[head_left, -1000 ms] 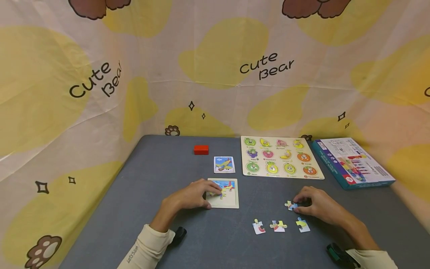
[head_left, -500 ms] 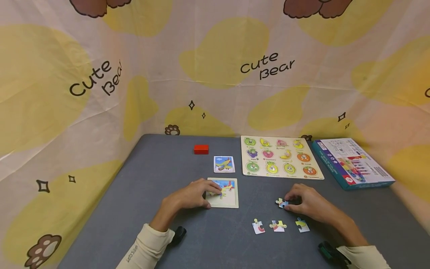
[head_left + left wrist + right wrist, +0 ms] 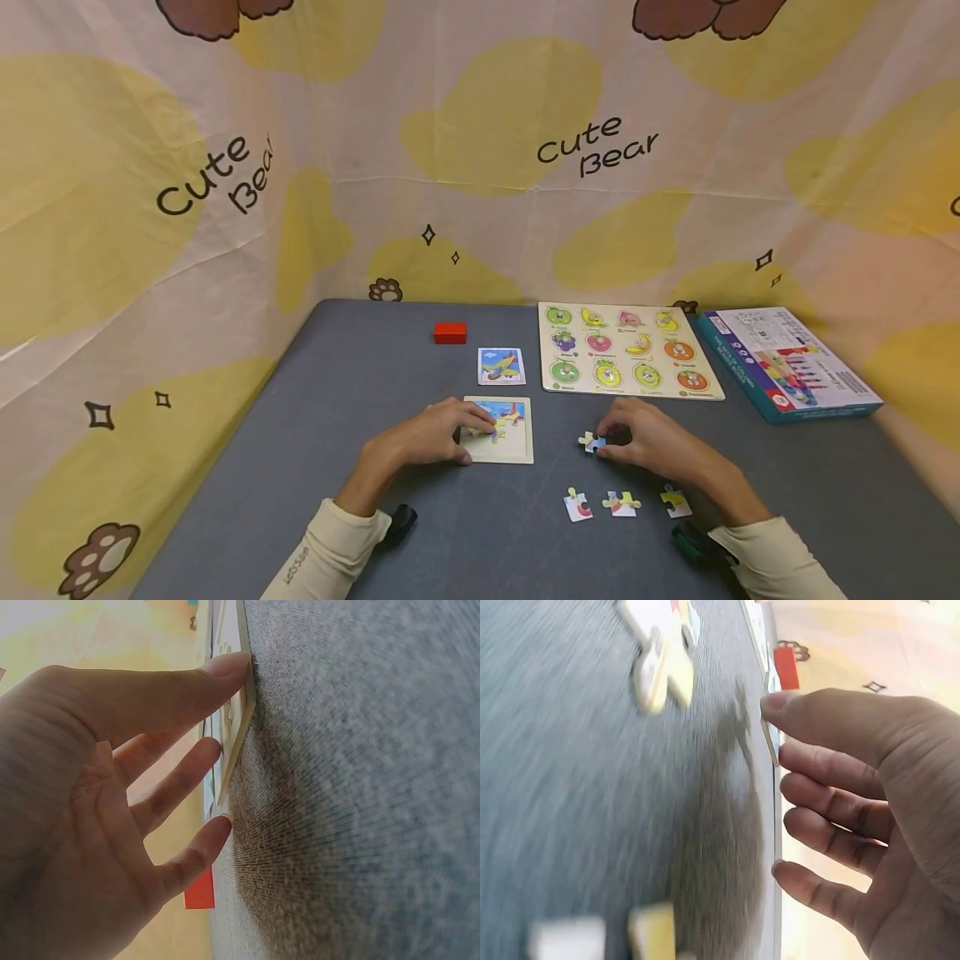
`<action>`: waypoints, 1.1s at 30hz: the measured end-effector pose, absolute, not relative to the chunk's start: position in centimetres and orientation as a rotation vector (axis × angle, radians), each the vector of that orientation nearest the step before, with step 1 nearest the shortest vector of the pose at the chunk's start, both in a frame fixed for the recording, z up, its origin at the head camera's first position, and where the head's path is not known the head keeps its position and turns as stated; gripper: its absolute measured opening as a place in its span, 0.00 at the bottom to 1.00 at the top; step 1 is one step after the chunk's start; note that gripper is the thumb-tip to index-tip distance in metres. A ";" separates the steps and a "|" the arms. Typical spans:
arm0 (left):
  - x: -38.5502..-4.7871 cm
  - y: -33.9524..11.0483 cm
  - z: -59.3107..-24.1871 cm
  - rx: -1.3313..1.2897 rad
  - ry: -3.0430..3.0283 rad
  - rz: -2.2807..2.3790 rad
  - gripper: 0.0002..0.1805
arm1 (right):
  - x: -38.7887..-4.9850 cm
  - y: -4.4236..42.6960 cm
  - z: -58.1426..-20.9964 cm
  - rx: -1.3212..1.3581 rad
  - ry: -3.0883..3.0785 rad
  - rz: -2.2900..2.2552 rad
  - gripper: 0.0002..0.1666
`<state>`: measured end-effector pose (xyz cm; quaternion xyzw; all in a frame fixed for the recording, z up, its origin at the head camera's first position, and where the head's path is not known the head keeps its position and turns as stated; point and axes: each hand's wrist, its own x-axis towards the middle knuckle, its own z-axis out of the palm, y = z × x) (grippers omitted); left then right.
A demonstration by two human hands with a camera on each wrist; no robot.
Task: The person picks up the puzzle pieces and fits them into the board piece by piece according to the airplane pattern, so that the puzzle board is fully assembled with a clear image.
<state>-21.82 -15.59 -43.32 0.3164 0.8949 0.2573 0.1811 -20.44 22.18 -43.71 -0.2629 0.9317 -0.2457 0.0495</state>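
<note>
In the head view, my left hand [image 3: 431, 433] lies over the left side of a small wooden puzzle tray [image 3: 516, 450] with a partly filled plane picture. Its thumb touches the tray's near left edge, and the other fingers are spread loosely, as the left wrist view shows. To the right, my right hand [image 3: 648, 437] pinches a jigsaw piece [image 3: 589, 442] between thumb and fingertips, just above the table. Below it lie three loose pieces: a white and red one [image 3: 578, 505], a yellow and white one [image 3: 622, 504] and a yellow one [image 3: 677, 502].
Behind the tray lies a plane picture card [image 3: 501, 367], with a red block [image 3: 450, 333] farther back. A fruit board [image 3: 551, 379] and a teal-edged box [image 3: 825, 375] occupy the back right of the grey table [image 3: 300, 467]. Printed cloth [image 3: 480, 208] hangs behind.
My right hand has moved left towards the tray, carrying the jigsaw piece. My left hand, the tray and the loose pieces have stayed in place.
</note>
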 end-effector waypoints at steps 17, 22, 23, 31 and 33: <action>-21.8 -15.6 -43.3 0.877 2.515 0.736 0.28 | -22.0 16.3 -43.7 -0.874 2.836 -0.673 0.12; -21.9 -15.6 -43.3 0.869 2.512 0.729 0.28 | -22.4 15.0 -44.0 -0.942 2.854 -0.627 0.12; -21.9 -15.6 -43.3 0.868 2.511 0.727 0.28 | -22.4 14.8 -44.0 -0.941 2.854 -0.621 0.12; -22.0 -15.6 -43.3 0.879 2.511 0.711 0.28 | -22.6 12.7 -43.7 -0.964 2.846 -0.577 0.13; -22.0 -15.5 -43.3 0.881 2.511 0.708 0.28 | -22.6 12.3 -43.6 -0.963 2.839 -0.574 0.13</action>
